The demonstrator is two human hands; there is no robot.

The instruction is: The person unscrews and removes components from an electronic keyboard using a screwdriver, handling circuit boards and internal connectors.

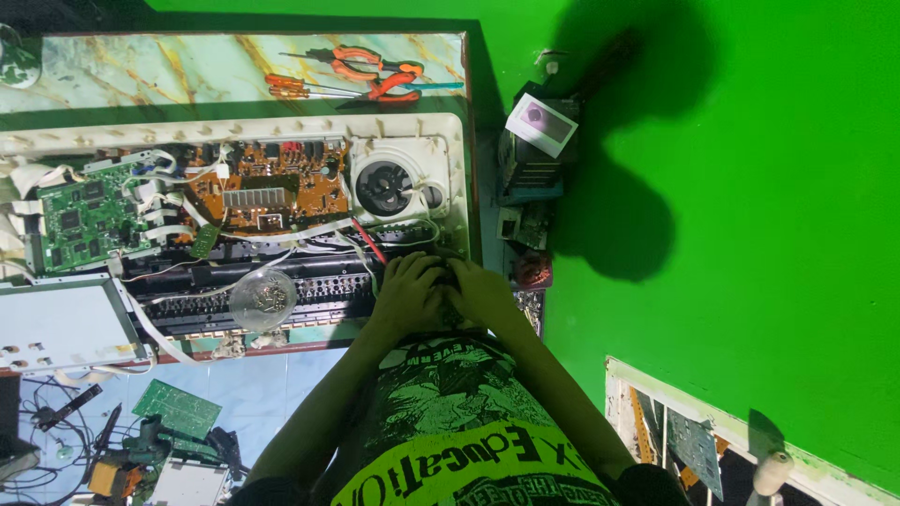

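- The left hand and the right hand lie side by side, touching, on the near right corner of the opened machine; the fingers curl down onto its black strip of parts. Whether they pinch anything cannot be told, as the fingertips are hidden.
- A red wire runs from inside the machine down to a spot just beside the left hand.
- Left of the hands, on the same black strip, sits a clear round dish with small metal bits in it.
- Further left, at the machine's near left corner, lies a flat grey panel.
- Beyond the hands, inside the machine, a round fan sits at the right end, an orange circuit board in the middle and a green circuit board at the left.
- Past the machine's far edge, on the marbled table, lie orange-handled pliers and a screwdriver.
- Right of the machine, against the green floor, stands a small box with a white top.
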